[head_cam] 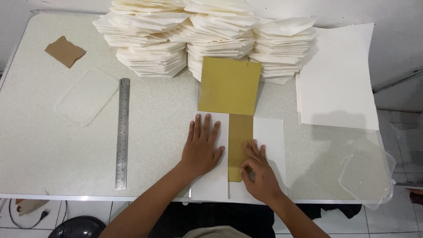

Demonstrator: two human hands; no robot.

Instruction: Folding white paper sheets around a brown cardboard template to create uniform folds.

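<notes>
- The white table (pixel 53 145) filled most of the view and carried everything else.
- Three stacks of folded white paper (pixel 207 37) stood at the far edge of the table, side by side and touching.
- A large white sheet (pixel 339 79) lay flat just right of the stacks, its left edge tucked against them.
- The yellow-brown template (pixel 229 86) lay in front of the middle stack, its wide upper part touching the stack's base and its narrow strip (pixel 240 145) running toward the near edge of the table.
- A white sheet (pixel 269 136) lay under the strip, showing on both sides of it and reaching the table's near edge.
- The left hand (pixel 202 147) lay flat, palm down, on the white sheet just left of the strip, fingers spread and straight, gripping nothing.
- The right hand (pixel 260 172) rested on the strip's lower right edge, thumb and forefinger pinched together at that edge and the other fingers stretched over the strip; whether the pinch caught the paper, I cannot tell.
- A clear plastic lid (pixel 368 174) sat at the table's near right corner, well apart from the template.
- A steel ruler (pixel 122 134) lay left of the left hand, pointing toward the stacks.
- Another clear plastic piece (pixel 86 97) lay left of the ruler.
- A torn brown scrap (pixel 64 51) lay beyond that, left of the stacks.
</notes>
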